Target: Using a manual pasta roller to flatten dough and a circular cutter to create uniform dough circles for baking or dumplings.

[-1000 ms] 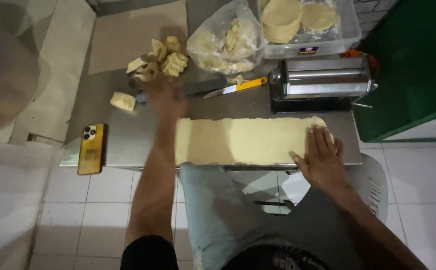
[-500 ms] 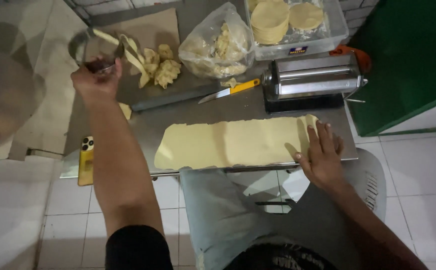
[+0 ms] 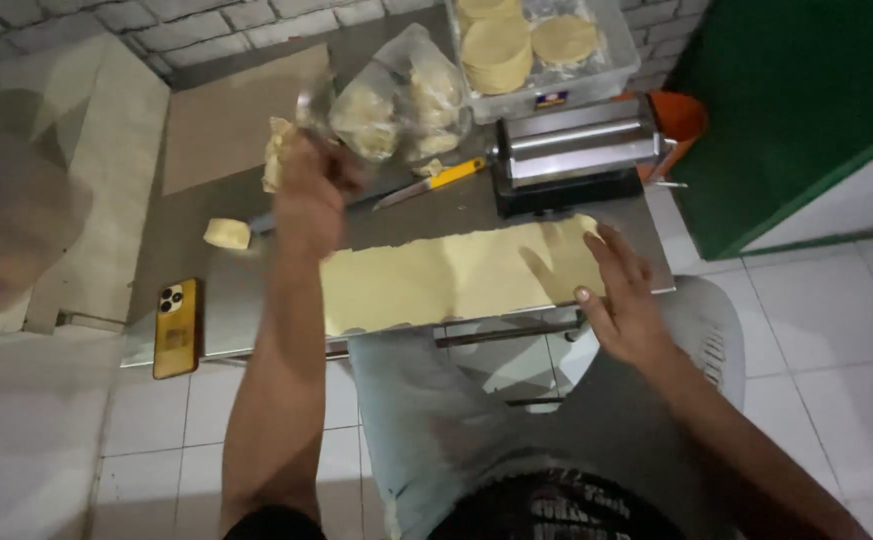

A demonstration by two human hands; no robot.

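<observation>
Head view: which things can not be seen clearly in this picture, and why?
- Object in the left hand: motion blur, so its kind and the grip stay unclear.
- Bag contents: clouded by crinkled clear plastic.
- Dough sheet: its right end lies under the right hand.
- Tub of dough discs: cut off by the top edge.

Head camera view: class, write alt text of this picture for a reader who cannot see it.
A long sheet of rolled dough lies across a metal table; the person's right hand rests flat on its end. The left hand, blurred, is raised above the table. Behind are a pasta roller, a yellow-handled knife and a yellow phone.
</observation>
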